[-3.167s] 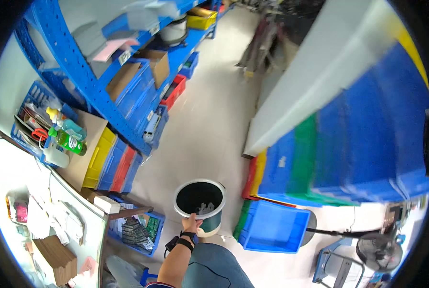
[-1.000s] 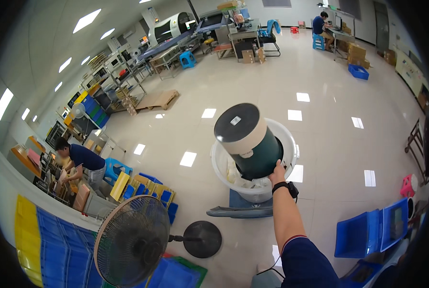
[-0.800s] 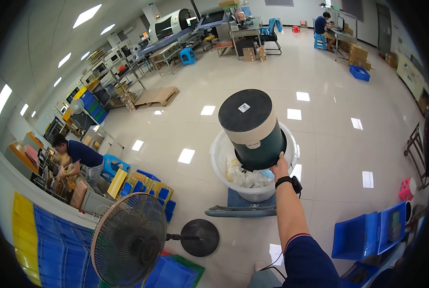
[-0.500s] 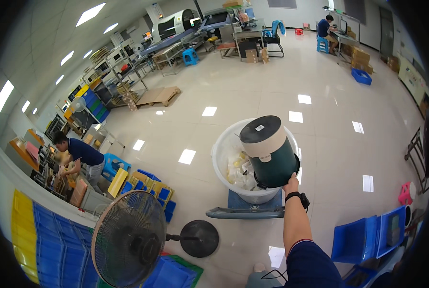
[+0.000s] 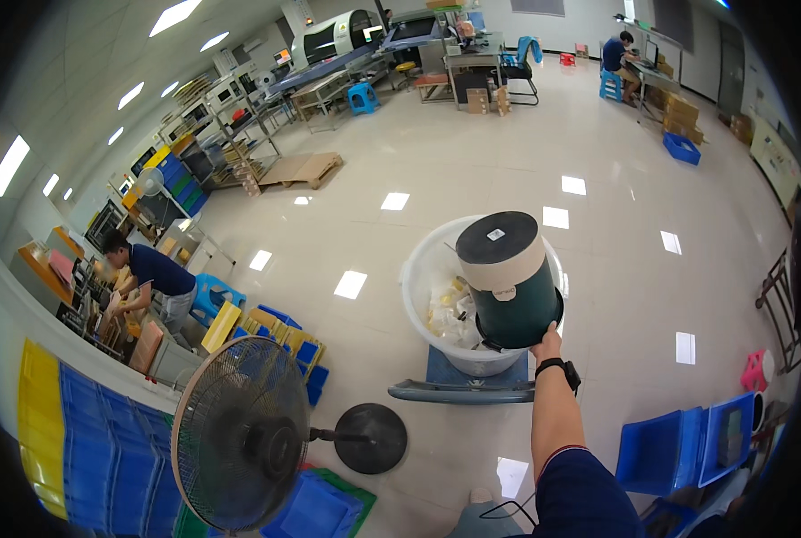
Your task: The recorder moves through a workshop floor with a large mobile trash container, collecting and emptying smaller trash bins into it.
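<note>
My right hand [image 5: 548, 342] is closed on the rim of a dark green waste bin [image 5: 519, 309], which has a beige band and a black base. The bin is upturned and tilted over a large white round tub [image 5: 415, 296], its base pointing up and away from me. Inside the tub, left of the bin, lies a heap of clear and yellowish plastic waste [image 5: 452, 314]. What is under the bin is hidden. My left hand is out of view.
The tub stands on a blue-grey platform trolley [image 5: 461, 391] with a handle bar. A pedestal fan [image 5: 243, 439] is at lower left, near stacked blue crates [image 5: 113, 448]. Blue bins [image 5: 665, 448] stand at right. One person [image 5: 154, 282] works at a left bench, another [image 5: 617, 65] sits far right.
The bin stays over the tub in my right hand, with only a slight shift in its tilt. The whole view has shifted a little.
</note>
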### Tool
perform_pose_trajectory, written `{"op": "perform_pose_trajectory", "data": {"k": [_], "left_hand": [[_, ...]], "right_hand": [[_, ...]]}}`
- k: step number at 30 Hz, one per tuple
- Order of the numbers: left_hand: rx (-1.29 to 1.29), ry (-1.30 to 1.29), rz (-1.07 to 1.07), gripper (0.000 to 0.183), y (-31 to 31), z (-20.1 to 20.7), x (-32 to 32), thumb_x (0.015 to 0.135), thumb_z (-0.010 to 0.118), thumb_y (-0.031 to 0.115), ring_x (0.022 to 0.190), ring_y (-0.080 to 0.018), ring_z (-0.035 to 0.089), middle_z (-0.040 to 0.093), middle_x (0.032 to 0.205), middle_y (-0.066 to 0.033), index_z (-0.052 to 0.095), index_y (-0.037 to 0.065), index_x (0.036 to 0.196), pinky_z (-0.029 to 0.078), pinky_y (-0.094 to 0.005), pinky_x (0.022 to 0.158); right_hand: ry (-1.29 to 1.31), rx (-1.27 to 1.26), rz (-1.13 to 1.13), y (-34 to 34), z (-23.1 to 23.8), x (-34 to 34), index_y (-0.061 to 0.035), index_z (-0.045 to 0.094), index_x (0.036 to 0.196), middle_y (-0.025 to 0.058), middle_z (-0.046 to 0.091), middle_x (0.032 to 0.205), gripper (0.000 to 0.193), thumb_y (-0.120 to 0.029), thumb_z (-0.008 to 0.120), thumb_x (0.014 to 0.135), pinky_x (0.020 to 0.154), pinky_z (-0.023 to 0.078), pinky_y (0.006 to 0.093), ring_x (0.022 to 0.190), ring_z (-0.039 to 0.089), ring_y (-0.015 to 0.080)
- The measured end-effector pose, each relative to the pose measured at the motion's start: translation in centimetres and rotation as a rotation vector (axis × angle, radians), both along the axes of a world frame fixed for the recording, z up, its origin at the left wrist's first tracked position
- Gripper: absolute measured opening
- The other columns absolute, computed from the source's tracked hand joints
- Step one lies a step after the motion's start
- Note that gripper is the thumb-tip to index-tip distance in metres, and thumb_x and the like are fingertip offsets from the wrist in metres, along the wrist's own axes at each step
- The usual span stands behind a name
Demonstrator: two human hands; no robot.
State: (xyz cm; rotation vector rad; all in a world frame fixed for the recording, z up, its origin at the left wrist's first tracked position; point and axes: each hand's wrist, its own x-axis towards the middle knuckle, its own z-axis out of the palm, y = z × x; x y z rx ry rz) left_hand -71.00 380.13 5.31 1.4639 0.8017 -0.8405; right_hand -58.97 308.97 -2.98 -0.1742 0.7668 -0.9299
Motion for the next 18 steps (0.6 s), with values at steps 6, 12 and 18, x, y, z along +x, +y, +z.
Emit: {"op": "perform_pose_trajectory", "data": {"k": [6,12,18], "left_hand": [[-0.115,0.084,0.030,0.038,3.1,-3.7,-0.8,0.086,0.040,0.024,0.096,-0.0263,0.051,0.050,0.106,-0.0159,0.039,-0.003,0.112,0.042,-0.0363,0.078],[0.026,0.008,-0.041,0.037,3.7,-3.4,-1.5,0.086,0.041,0.025,0.096,-0.0259,0.051,0.050,0.106,-0.0162,0.040,-0.002,0.112,0.043,-0.0373,0.077],[0.026,-0.002,-0.002,0.037,1.9,-1.6,-3.1,0.085,0.042,0.029,0.097,-0.0264,0.050,0.049,0.106,-0.0156,0.040,0.000,0.109,0.040,-0.0407,0.081]], "right_hand": [[0.305,-0.223,0.056,-4.3,5.8,2.1,0.0076,0.041,0.106,0.0191,0.047,0.111,0.052,-0.040,0.040,0.085,0.079,0.044,0.0405,0.095,0.050,0.0326],[0.184,-0.680,0.084,-5.1,14.7,3.8,0.0050,0.047,0.104,0.0126,0.054,0.098,0.039,-0.022,0.059,0.077,0.076,0.043,0.0331,0.087,0.053,0.0235],[1.075,-1.190,-0.024,-5.4,16.9,-1.5,0.0007,0.055,0.089,0.0194,0.056,0.079,0.031,-0.023,0.061,0.069,0.067,0.041,0.0354,0.073,0.055,0.0311]]}}
